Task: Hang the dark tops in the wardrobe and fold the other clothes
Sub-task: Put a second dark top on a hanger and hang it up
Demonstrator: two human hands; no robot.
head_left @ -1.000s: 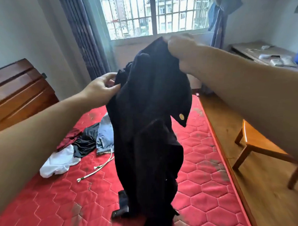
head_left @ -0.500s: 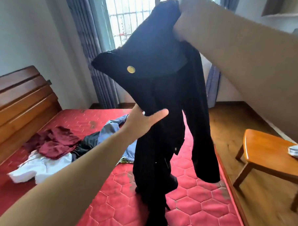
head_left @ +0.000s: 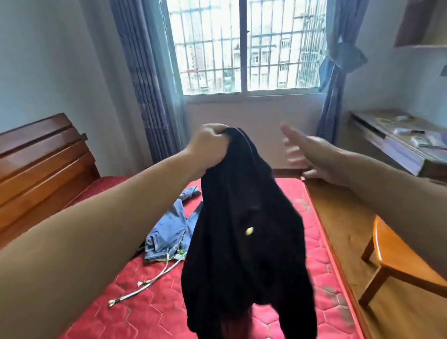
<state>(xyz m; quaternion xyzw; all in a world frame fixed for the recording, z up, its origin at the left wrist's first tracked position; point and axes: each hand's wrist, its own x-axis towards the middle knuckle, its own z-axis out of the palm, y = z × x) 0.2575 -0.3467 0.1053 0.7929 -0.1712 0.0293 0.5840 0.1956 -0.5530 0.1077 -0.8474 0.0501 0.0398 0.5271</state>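
Dangling the dark top point(head_left: 242, 247) from the left hand point(head_left: 208, 148), high over the red mattress point(head_left: 139, 317).

Bunching the collar end tight in that fist, fingers curled right round the cloth; spreading the right hand point(head_left: 312, 154) out beside it, fingers apart, holding nothing, blurred. Hanging limp and sagging long, so probably handling soft, floppy and fairly heavy for a top, with nothing stiff but a small pale button point(head_left: 249, 230). Better taking it at both shoulders to open it out for a hanger. Leaving the blue jeans point(head_left: 168, 233) lying crumpled beneath.
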